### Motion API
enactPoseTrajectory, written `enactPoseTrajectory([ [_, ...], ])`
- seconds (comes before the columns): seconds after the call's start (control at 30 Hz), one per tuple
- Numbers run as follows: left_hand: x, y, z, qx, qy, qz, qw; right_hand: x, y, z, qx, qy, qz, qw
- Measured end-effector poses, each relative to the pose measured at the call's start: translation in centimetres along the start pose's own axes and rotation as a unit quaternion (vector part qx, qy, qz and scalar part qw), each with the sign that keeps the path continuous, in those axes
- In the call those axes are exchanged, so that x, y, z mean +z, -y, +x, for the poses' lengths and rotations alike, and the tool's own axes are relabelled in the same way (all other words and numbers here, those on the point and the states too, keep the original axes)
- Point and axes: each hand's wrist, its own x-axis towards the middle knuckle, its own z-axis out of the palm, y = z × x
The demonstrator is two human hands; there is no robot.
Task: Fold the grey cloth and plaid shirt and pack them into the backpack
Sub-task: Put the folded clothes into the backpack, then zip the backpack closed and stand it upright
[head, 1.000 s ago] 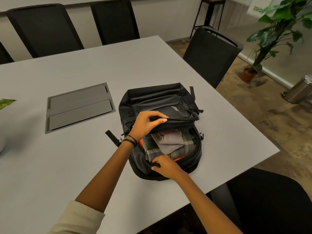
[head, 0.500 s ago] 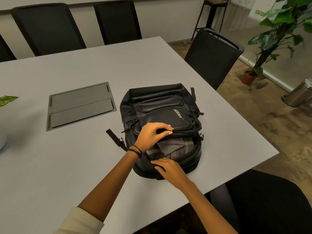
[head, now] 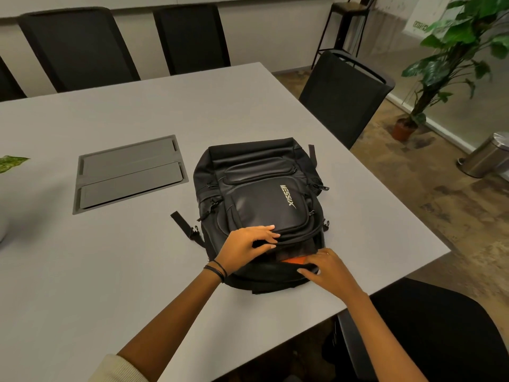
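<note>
Left grip [head: 248, 245] pinches backpack [head: 261, 194] flap; right grip [head: 327, 267]: cannot tell; interior hidden except orange lining [head: 296, 261].

I see the black backpack [head: 259, 199] lying flat on the grey table [head: 110, 271] near its right edge, logo panel up. Flap almost closed. A narrow gap at the near end shows orange lining [head: 296, 260]. Grey cloth and plaid shirt are hidden from me.
</note>
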Motion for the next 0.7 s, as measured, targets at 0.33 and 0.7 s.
enactPoseTrajectory([
  [0.33, 2.4, 0.5, -2.5, 0.087, 0.002, 0.142, 0.986, -0.4, 1.8, -0.8, -0.031, -0.145, 0.076, 0.986],
  [0.7, 2.3, 1.9, -4.7, 0.138, 0.010, 0.169, 0.976, -1.7, 7.9, 5.4, -0.104, -0.228, 0.109, 0.962],
])
